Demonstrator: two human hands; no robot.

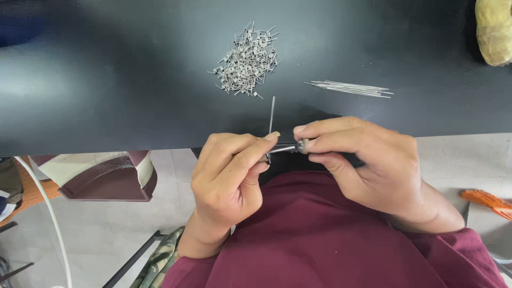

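My bare left hand (226,173) and right hand (362,160), no rings or gloves, short trimmed nails; behind the grip, a loose maroon long-sleeved top (320,240), its cuffs bunched at both wrists

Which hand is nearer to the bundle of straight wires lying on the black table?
The right hand. It is just below the bundle of straight wires, slightly to its right. The left hand is farther away, below and to the left of it, closer to the heap of small coils.
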